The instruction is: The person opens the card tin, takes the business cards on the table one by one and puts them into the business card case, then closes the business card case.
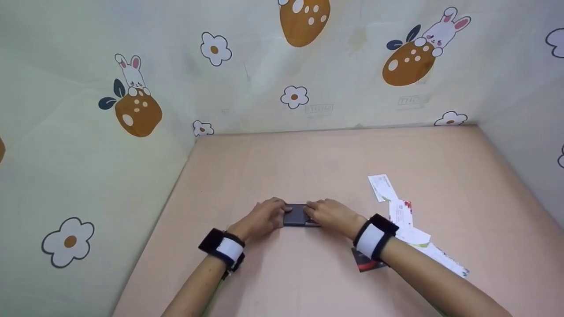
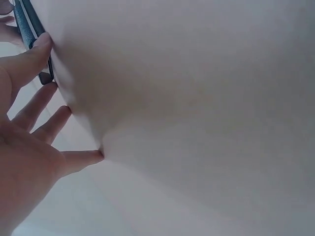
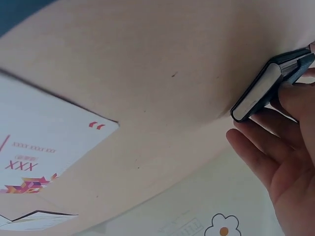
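Both hands (left [image 1: 263,216], right [image 1: 331,215]) press 1 dark case [image 1: 296,215] mid-table [image 1: 273,281].

Ahead of my hands [image 1: 299,215] the surface [image 1: 308,163] lies bare up to the printed walls [image 1: 264,66], while to my right scattered cards [image 1: 401,211] and what looks like a dark booklet [image 1: 363,260] crowd the way.

Bright even light, soft wrist views
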`<state>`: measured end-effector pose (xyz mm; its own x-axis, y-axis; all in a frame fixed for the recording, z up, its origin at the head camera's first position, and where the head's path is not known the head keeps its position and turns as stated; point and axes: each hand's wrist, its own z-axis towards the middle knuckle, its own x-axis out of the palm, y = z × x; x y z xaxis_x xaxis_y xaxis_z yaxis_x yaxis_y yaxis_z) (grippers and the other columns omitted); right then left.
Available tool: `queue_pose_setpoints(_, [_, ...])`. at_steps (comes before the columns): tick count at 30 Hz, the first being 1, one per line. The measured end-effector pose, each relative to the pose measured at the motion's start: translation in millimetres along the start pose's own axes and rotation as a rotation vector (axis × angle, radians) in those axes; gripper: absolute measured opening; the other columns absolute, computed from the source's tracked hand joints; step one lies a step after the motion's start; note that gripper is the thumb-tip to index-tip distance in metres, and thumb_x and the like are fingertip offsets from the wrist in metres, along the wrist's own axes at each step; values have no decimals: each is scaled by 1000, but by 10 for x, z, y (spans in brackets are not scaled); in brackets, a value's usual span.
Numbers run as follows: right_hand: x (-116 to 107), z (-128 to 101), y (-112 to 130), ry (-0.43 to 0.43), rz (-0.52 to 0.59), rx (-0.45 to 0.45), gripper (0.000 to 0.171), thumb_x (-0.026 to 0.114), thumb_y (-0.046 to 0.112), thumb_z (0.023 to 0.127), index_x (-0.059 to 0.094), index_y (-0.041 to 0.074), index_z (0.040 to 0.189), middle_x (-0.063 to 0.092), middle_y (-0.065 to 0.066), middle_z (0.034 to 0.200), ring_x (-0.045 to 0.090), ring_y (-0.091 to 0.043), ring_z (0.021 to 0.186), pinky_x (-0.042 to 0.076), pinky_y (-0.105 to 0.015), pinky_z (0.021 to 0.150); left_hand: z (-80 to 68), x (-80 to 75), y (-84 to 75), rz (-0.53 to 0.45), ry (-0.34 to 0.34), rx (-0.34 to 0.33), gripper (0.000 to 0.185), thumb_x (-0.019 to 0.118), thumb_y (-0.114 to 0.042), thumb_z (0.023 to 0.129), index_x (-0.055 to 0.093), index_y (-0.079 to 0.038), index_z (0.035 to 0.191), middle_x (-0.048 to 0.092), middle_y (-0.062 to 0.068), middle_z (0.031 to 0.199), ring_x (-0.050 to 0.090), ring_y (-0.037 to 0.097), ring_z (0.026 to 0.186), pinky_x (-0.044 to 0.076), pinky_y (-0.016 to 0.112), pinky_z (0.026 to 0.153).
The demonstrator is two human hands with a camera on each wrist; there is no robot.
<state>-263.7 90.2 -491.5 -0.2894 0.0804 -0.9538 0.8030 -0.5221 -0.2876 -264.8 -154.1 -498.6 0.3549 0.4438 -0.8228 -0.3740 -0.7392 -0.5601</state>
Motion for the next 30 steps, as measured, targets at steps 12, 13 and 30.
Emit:
queue_pose_setpoints(12, [51, -1, 125, 38, -300, -77, 36, 56, 17, 99, 63, 2, 131, 68, -15, 127, 71, -23, 104, 62, -28, 80, 0, -1, 16, -27, 1, -7, 38, 69, 3, 85, 64, -9, 121, 59, 14, 137, 49, 39, 136, 22, 73, 117])
queue_pose_setpoints(13, [53, -1, 131, 45, -309, -75, 36, 55, 17, 100, 62, 2, 132, 68, -16, 128, 71, -23, 105, 62, -28, 81, 4, 0, 18, -29, -1, -5, 39, 69, 3, 85, 64, -9, 121, 60, 14, 137, 49, 39, 136, 22, 72, 117])
queue_pose_setpoints(30, [79, -40, 68, 5, -357, -119, 40, 55, 18, 100, 61, -1, 134, 70, -17, 123, 71, -23, 104, 61, -28, 83, 23, -24, -33, -24, -3, -19, 57, 69, 1, 86, 53, -11, 139, 56, 14, 143, 43, 40, 141, 16, 74, 118])
